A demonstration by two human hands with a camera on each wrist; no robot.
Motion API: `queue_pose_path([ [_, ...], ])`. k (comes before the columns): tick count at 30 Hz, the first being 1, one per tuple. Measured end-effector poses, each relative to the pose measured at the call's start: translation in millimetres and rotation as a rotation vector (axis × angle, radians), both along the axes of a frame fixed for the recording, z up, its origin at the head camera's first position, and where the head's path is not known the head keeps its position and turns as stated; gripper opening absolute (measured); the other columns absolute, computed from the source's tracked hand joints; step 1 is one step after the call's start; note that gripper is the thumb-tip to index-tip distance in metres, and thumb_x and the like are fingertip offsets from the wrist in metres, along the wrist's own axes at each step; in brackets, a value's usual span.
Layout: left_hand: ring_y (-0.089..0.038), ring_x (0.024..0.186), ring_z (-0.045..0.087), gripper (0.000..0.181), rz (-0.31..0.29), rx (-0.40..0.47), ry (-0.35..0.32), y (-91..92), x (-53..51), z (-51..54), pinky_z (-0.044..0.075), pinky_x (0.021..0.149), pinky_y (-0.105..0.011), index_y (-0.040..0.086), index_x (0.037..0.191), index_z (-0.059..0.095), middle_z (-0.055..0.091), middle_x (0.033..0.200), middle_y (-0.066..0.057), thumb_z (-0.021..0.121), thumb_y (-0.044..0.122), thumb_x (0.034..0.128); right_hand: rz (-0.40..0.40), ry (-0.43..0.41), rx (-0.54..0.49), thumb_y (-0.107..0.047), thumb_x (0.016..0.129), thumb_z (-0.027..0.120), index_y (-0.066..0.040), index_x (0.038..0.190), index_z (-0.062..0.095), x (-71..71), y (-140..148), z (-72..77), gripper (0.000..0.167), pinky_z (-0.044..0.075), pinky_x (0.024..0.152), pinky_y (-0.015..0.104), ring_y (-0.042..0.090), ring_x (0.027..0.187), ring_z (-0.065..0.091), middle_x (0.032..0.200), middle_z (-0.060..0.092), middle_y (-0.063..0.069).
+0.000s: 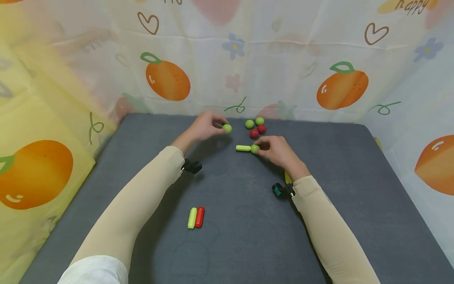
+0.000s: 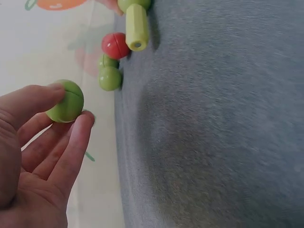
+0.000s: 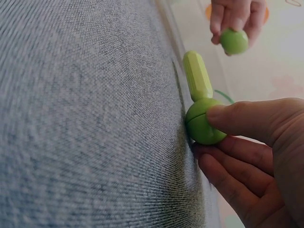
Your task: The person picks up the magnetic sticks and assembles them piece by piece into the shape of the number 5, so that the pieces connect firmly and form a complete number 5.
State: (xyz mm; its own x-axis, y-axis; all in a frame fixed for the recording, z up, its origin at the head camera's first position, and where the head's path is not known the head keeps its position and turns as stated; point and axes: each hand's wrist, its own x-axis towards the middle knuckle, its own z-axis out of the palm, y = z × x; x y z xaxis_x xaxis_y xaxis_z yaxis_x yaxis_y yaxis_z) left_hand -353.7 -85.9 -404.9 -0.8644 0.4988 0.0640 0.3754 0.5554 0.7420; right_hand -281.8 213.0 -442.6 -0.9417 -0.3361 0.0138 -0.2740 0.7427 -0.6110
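Right of the lime stick (image 1: 242, 148) and nearer the person, a yellow object (image 1: 287, 177) is mostly hidden by the right wrist, its shape unclear. The right hand (image 1: 276, 150) pinches a green ball (image 1: 255, 149), partly covered by the thumb, touching the stick's right end. Beyond the stick, the left hand's (image 1: 209, 126) thumb and fingers clamp a second green ball (image 1: 227, 128). Behind the stick, the head view shows two red balls (image 1: 254, 134) and two loose green balls (image 1: 250, 124); the left wrist view shows one red, but reveals a grey spot (image 2: 137, 44) on the stick's free end.
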Motion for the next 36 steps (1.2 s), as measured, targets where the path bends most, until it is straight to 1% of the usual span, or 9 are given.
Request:
queue_pose_path([
  [7,-0.028,0.117,0.071,0.033,-0.014,-0.039,-0.024,-5.8,16.4,-8.1,0.056,0.099,-0.045,0.009,0.13,0.078,0.076,0.124,-0.009,0.084,0.018,0.0987,0.003,0.007,0.004,-0.022,0.103,0.08,-0.012,0.129,0.079,0.2,1.8,-0.6,0.029,0.058,0.096,0.045,0.024,0.111,0.073,0.122,0.077,0.007],
  [11,-0.026,0.114,0.071,0.033,-0.012,-0.028,-0.033,-5.8,21.2,-16.4,0.056,0.098,-0.044,0.009,0.129,0.079,0.077,0.12,-0.008,0.085,0.017,0.0975,0.007,0.014,0.009,-0.023,0.103,0.08,-0.012,0.128,0.08,-0.1,1.8,0.1,0.028,0.058,0.096,0.045,0.024,0.11,0.074,0.121,0.078,0.006],
  [14,-0.025,0.112,0.072,0.032,-0.016,-0.022,-0.044,-5.0,23.2,-24.3,0.057,0.096,-0.042,0.009,0.126,0.079,0.078,0.119,-0.006,0.086,0.016,0.0964,0.011,0.014,0.013,-0.023,0.103,0.08,-0.013,0.129,0.08,-0.2,0.8,0.1,0.028,0.058,0.096,0.045,0.024,0.11,0.074,0.121,0.078,0.006],
  [17,-0.023,0.111,0.073,0.031,-0.033,-0.022,-0.062,-2.8,25.8,-31.2,0.058,0.094,-0.041,0.009,0.124,0.08,0.078,0.118,-0.004,0.087,0.016,0.0956,0.013,0.012,0.015,-0.024,0.103,0.08,-0.012,0.129,0.08,0.1,0.4,-0.2,0.029,0.058,0.096,0.045,0.024,0.111,0.074,0.121,0.078,0.006],
  [22,-0.021,0.108,0.074,0.029,-0.054,-0.041,-0.083,3.9,29.6,-38.6,0.059,0.09,-0.039,0.009,0.123,0.08,0.079,0.115,-0.002,0.088,0.015,0.0952,0.008,-0.001,0.017,-0.023,0.103,0.08,-0.012,0.129,0.079,2.2,1.7,-1.0,0.029,0.059,0.096,0.045,0.024,0.111,0.074,0.122,0.078,0.007],
  [26,-0.019,0.106,0.073,0.028,-0.048,-0.052,-0.087,8.8,30.9,-40.8,0.059,0.086,-0.038,0.009,0.122,0.081,0.079,0.114,-0.002,0.087,0.014,0.0954,0.009,-0.001,0.009,-0.022,0.102,0.08,-0.011,0.129,0.08,3.1,2.6,-1.6,0.029,0.059,0.096,0.046,0.025,0.11,0.074,0.121,0.078,0.007],
  [32,-0.018,0.105,0.073,0.028,-0.032,-0.043,-0.092,11.6,30.3,-42.3,0.06,0.079,-0.037,0.01,0.121,0.081,0.079,0.114,-0.001,0.088,0.014,0.0948,0.01,0.01,0.001,-0.022,0.102,0.08,-0.011,0.127,0.08,1.7,1.2,-0.4,0.028,0.059,0.096,0.046,0.025,0.11,0.075,0.12,0.078,0.008],
  [36,-0.019,0.105,0.073,0.029,-0.035,-0.035,-0.094,9.9,30.6,-44.0,0.06,0.08,-0.036,0.009,0.123,0.081,0.079,0.115,-0.002,0.088,0.015,0.095,0.021,0.015,-0.001,-0.021,0.102,0.08,-0.01,0.128,0.08,0.2,-0.6,0.8,0.028,0.059,0.095,0.046,0.025,0.11,0.075,0.121,0.078,0.008],
])
